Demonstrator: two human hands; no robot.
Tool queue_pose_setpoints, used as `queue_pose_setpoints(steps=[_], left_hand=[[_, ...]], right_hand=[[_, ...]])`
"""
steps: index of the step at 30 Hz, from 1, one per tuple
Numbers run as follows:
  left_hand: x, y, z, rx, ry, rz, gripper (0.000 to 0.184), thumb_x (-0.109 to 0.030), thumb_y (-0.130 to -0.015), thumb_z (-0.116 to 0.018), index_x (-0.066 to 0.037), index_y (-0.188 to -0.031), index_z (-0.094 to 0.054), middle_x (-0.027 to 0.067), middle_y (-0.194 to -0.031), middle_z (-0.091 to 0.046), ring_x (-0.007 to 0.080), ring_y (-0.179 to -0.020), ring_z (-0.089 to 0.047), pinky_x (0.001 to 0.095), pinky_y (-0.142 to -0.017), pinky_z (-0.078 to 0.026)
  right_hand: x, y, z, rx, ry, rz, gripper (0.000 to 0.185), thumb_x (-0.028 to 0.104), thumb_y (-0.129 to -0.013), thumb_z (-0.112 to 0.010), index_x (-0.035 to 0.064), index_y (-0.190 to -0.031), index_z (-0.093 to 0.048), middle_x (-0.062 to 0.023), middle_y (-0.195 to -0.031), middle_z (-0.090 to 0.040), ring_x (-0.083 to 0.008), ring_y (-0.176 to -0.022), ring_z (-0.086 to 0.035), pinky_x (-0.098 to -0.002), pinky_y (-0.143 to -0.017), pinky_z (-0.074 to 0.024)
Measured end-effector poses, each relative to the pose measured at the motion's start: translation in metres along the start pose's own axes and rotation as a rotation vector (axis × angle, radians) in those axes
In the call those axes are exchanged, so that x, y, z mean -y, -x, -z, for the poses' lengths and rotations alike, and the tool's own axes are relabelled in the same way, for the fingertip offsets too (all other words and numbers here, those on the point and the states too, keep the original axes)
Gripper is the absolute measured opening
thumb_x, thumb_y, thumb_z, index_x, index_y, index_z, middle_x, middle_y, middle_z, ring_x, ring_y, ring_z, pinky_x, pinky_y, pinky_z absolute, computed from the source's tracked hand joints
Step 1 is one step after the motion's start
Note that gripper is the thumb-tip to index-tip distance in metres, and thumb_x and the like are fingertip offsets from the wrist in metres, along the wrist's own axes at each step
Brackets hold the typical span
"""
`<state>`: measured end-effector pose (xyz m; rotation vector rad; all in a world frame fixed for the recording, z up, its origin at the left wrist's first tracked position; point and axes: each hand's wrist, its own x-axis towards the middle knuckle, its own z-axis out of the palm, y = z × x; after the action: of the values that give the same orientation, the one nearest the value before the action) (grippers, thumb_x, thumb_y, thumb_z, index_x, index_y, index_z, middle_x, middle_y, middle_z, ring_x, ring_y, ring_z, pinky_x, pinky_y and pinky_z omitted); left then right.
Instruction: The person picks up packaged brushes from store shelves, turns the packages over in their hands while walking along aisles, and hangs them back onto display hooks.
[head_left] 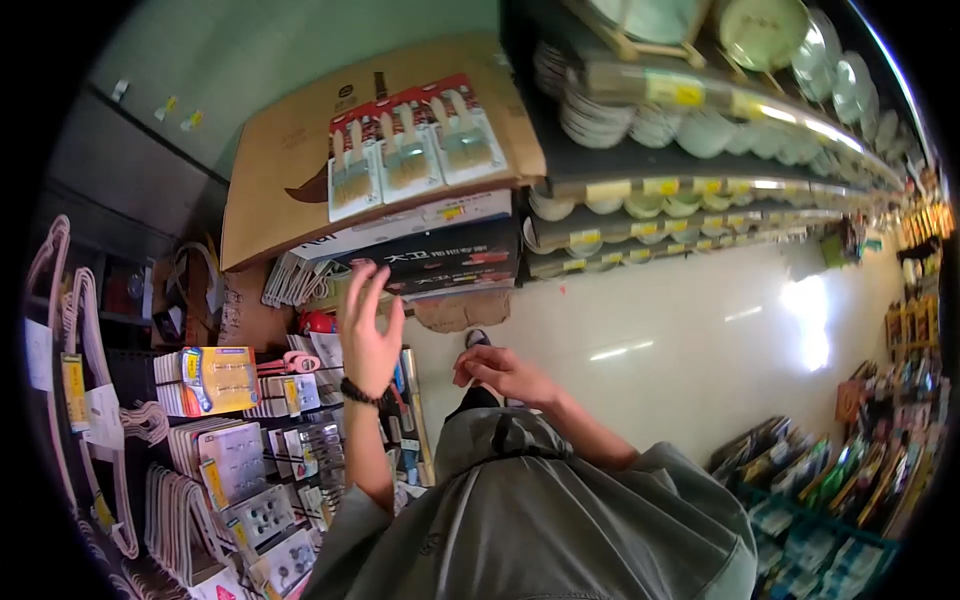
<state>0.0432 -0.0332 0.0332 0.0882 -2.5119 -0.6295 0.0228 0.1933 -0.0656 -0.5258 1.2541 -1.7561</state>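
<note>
My left hand (371,335) is raised near the boxes, fingers apart and empty, with a dark beaded bracelet on the wrist. Lower and to the right, my right hand (500,372) is in front of my body with its fingers curled together; whether anything small is between them is hidden. Beyond my hands, three brush packs (408,150) with red and white cards lie side by side on a brown cardboard sheet (275,150). Beneath that sheet is a black box (440,255) with white lettering, just past my left fingertips.
Racks of packaged hooks (232,465) and white hangers (90,350) stand at the left. Shelves of bowls and plates (640,120) run along the upper right. Green crates (800,520) of goods sit at the lower right, beside the shiny floor (680,350).
</note>
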Motion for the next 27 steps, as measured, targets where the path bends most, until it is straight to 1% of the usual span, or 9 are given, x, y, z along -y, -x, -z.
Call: queue_pose_setpoints(steps=[1,6,11,14,15,18,19,23,27], left_hand=[[0.016,-0.018,-0.006,-0.03,-0.138,-0.008,0.043,-0.006,-0.085,-0.068,-0.004,-0.127,-0.06,0.0158,-0.136,-0.053,0.0382,-0.128,-0.048,0.0463,-0.106,-0.04],[0.074,-0.091,-0.026,-0.033,-0.215,0.041,0.066,-0.005,-0.082,-0.069,-0.012,-0.144,-0.047,0.014,-0.154,-0.037,0.0389,-0.14,-0.036,0.0488,-0.112,-0.037],[0.099,-0.091,-0.048,-0.178,-0.124,0.011,0.051,0.001,-0.08,-0.068,-0.011,-0.129,-0.063,0.013,-0.142,-0.051,0.0365,-0.132,-0.048,0.0507,-0.108,-0.041],[0.094,-0.066,-0.043,-0.266,-0.121,0.025,0.044,0.005,-0.077,-0.065,-0.011,-0.118,-0.069,0.0116,-0.133,-0.059,0.0358,-0.124,-0.055,0.0507,-0.101,-0.043],[0.089,-0.059,-0.039,-0.276,-0.108,0.035,0.044,0.006,-0.075,-0.065,-0.01,-0.116,-0.07,0.0119,-0.132,-0.06,0.0362,-0.123,-0.055,0.0501,-0.099,-0.044],[0.075,-0.034,-0.032,-0.293,-0.122,0.028,0.039,0.005,-0.074,-0.066,-0.009,-0.11,-0.073,0.0143,-0.127,-0.062,0.0368,-0.119,-0.058,0.0487,-0.095,-0.047],[0.067,-0.027,-0.027,-0.286,-0.126,0.082,0.036,0.005,-0.074,-0.066,-0.007,-0.107,-0.072,0.0143,-0.127,-0.063,0.0367,-0.12,-0.058,0.0482,-0.095,-0.047],[0.04,-0.007,-0.011,-0.196,-0.254,0.251,0.032,0.002,-0.074,-0.067,-0.004,-0.105,-0.072,0.0149,-0.126,-0.063,0.0368,-0.12,-0.057,0.0467,-0.095,-0.047],[-0.004,0.021,-0.02,-0.288,-0.247,0.572,0.041,0.0,-0.077,-0.068,-0.004,-0.117,-0.067,0.0208,-0.136,-0.056,0.0408,-0.129,-0.052,0.0475,-0.103,-0.044]], right_hand=[[0.009,-0.014,0.003,0.011,-0.002,-0.016,0.023,0.017,-0.105,-0.047,0.0004,-0.116,-0.058,-0.0054,-0.099,-0.066,-0.0143,-0.095,-0.061,-0.0299,-0.087,-0.0483],[0.033,-0.101,0.029,0.066,0.023,-0.111,0.024,0.018,-0.106,-0.046,0.0013,-0.12,-0.056,-0.0059,-0.104,-0.066,-0.0154,-0.1,-0.062,-0.0308,-0.089,-0.0479],[0.067,-0.176,0.038,0.146,-0.061,-0.122,0.028,0.016,-0.106,-0.047,0.0033,-0.131,-0.05,-0.0086,-0.116,-0.063,-0.0172,-0.106,-0.06,-0.0321,-0.09,-0.0491],[0.077,-0.212,0.037,0.256,-0.115,-0.049,0.039,0.014,-0.105,-0.049,0.0045,-0.141,-0.042,-0.0098,-0.13,-0.057,-0.0186,-0.118,-0.056,-0.0345,-0.096,-0.0473],[0.083,-0.215,0.031,0.246,-0.154,-0.019,0.043,0.019,-0.102,-0.056,0.0049,-0.141,-0.045,-0.005,-0.132,-0.057,-0.0144,-0.121,-0.051,-0.0322,-0.1,-0.0433],[0.075,-0.23,0.04,0.407,-0.01,-0.198,0.049,0.018,-0.101,-0.058,0.0045,-0.145,-0.042,-0.0032,-0.135,-0.055,-0.0127,-0.123,-0.049,-0.0314,-0.104,-0.0402],[0.073,-0.236,0.042,0.509,-0.018,-0.291,0.052,0.017,-0.099,-0.062,0.0036,-0.145,-0.042,-0.003,-0.135,-0.055,-0.0117,-0.125,-0.047,-0.0305,-0.105,-0.0385],[0.06,-0.24,0.037,0.672,-0.084,-0.261,0.054,0.012,-0.096,-0.065,0.0042,-0.145,-0.043,-0.0038,-0.134,-0.055,-0.0138,-0.124,-0.048,-0.0305,-0.105,-0.0387],[0.067,-0.234,0.034,0.801,-0.135,-0.57,0.049,0.011,-0.093,-0.066,0.0047,-0.139,-0.05,-0.0058,-0.129,-0.059,-0.0159,-0.118,-0.054,-0.0297,-0.1,-0.0411]])
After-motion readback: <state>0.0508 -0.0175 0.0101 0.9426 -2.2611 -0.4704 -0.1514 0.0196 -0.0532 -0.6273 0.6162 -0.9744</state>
